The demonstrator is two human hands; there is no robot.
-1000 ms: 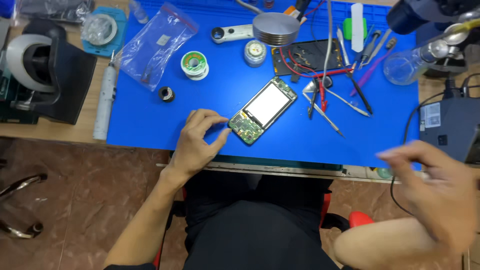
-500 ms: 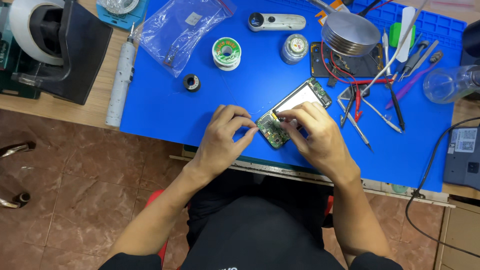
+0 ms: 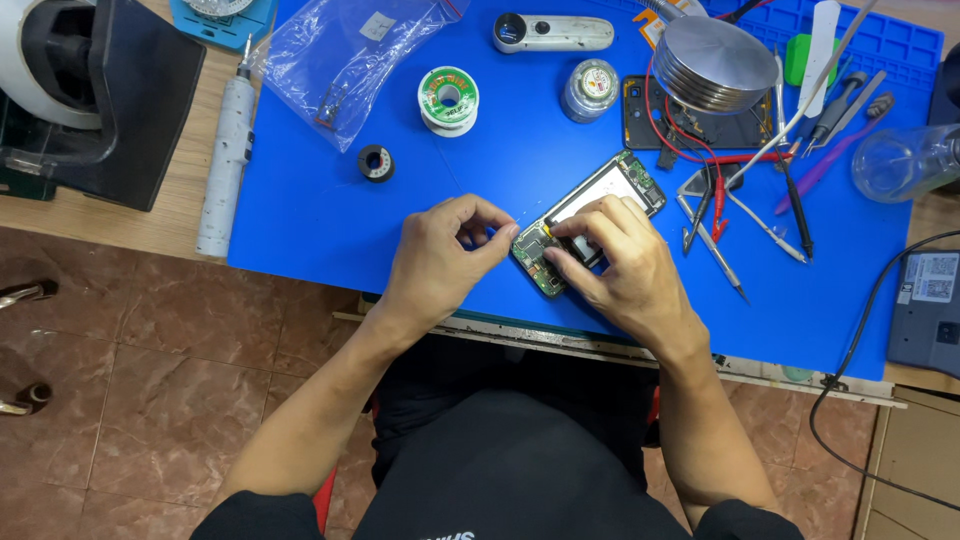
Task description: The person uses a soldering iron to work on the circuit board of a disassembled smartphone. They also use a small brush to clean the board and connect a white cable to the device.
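Observation:
An opened phone (image 3: 612,190) with its green circuit board showing lies on the blue work mat (image 3: 320,220), near the front edge. My right hand (image 3: 615,262) rests over the phone's lower half, fingers pressed on the board and pinching a small yellow-tipped part. My left hand (image 3: 440,255) sits just left of the phone, thumb and forefinger pinched together on a thin strand that is hard to make out; whether it holds it firmly I cannot tell.
Behind the phone lie tweezers and probes (image 3: 720,215), a round metal dish (image 3: 720,62), a solder spool (image 3: 447,98), a small tin (image 3: 590,88), a black ring (image 3: 376,162), a plastic bag (image 3: 345,50), a white pen-shaped tool (image 3: 226,150) and a glass flask (image 3: 905,160).
My right hand came in from the far right and settled on the phone. The camera view shifted and both hands now work close together at the board.

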